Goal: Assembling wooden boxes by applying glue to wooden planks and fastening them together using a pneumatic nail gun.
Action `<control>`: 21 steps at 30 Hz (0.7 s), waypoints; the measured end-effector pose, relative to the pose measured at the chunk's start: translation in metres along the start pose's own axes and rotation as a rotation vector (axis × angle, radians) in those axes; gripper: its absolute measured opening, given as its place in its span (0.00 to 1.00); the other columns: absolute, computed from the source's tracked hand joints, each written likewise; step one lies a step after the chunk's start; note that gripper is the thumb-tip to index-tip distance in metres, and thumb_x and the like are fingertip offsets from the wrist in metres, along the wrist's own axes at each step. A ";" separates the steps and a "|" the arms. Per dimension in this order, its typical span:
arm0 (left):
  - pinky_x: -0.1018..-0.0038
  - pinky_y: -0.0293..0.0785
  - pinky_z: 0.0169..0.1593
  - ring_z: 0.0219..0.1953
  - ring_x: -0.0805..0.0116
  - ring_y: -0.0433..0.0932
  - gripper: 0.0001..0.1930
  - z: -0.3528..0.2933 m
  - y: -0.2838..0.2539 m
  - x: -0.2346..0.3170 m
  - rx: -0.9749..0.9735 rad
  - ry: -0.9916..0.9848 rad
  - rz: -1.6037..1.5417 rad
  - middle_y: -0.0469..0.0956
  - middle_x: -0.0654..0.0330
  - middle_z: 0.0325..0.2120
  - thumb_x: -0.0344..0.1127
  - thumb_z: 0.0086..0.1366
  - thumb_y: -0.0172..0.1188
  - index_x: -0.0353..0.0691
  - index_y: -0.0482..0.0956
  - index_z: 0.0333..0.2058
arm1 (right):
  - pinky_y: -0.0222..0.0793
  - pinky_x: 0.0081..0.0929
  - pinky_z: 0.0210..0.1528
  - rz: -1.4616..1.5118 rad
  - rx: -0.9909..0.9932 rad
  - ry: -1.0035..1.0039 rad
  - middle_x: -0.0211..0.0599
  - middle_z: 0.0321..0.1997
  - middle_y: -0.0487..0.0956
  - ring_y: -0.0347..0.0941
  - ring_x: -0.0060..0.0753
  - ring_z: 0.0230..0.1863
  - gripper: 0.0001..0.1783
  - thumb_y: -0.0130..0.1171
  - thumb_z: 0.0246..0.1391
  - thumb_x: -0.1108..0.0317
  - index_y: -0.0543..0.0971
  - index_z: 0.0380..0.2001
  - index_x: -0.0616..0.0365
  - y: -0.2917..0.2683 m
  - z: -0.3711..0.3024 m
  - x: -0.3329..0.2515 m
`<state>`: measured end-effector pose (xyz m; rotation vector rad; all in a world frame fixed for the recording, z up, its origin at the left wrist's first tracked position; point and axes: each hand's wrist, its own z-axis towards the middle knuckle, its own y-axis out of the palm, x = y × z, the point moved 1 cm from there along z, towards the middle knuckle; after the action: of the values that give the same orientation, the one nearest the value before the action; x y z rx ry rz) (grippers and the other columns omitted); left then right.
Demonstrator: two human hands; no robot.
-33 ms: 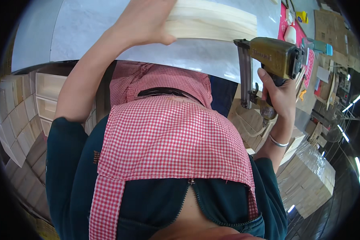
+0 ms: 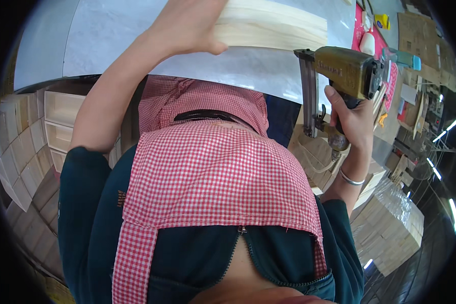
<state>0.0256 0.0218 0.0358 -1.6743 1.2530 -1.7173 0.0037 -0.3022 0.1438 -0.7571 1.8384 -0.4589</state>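
Note:
A pale wooden piece (image 2: 276,28) with visible grain lies over the light grey worktable (image 2: 111,43), partly cut off by the upper edge. My left hand (image 2: 197,28) grips its left part, thumb on the near side; the other fingers are out of sight. In my right hand (image 2: 353,119) is a nail gun (image 2: 342,71), worn yellow-brown with a dark magazine. My fingers wrap its handle, and the thumb lies along it. The gun's nose is close to the right end of the wood; I cannot tell whether they touch.
Open wooden boxes (image 2: 63,109) are stacked at the left, below table height. A wrapped stack of wooden pieces (image 2: 387,228) stands at the lower right. Beyond the gun are a white bottle (image 2: 368,44), a yellow container (image 2: 382,21) and cardboard (image 2: 418,38). A hose (image 2: 314,164) hangs below the gun.
My left hand and the wooden piece have shifted slightly to the right. The nail gun in my right hand has moved a touch to the left.

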 end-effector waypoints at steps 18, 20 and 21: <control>0.60 0.65 0.59 0.50 0.50 0.73 0.48 0.004 0.002 0.018 -0.105 -0.128 0.010 0.76 0.47 0.48 0.49 0.41 0.75 0.33 0.69 0.61 | 0.60 0.17 0.13 -0.030 -0.031 0.048 0.29 0.16 0.74 0.64 0.19 0.11 0.12 0.70 0.58 0.68 0.79 0.37 0.66 0.013 0.000 -0.006; 0.60 0.64 0.60 0.51 0.50 0.72 0.48 0.005 0.001 0.017 -0.132 -0.143 -0.008 0.75 0.46 0.48 0.48 0.42 0.75 0.33 0.68 0.62 | 0.60 0.17 0.13 -0.050 -0.023 0.051 0.29 0.17 0.74 0.65 0.19 0.11 0.12 0.70 0.57 0.68 0.79 0.37 0.66 0.015 -0.001 -0.008; 0.59 0.64 0.61 0.52 0.49 0.72 0.48 0.004 0.000 0.016 -0.156 -0.161 -0.023 0.75 0.46 0.49 0.48 0.43 0.75 0.33 0.67 0.62 | 0.60 0.17 0.13 -0.068 -0.018 0.051 0.30 0.17 0.74 0.65 0.19 0.11 0.12 0.70 0.57 0.69 0.79 0.37 0.66 0.016 -0.001 -0.010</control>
<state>0.0268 0.0072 0.0441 -1.8819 1.3250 -1.4962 0.0011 -0.2843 0.1407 -0.8288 1.8705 -0.5099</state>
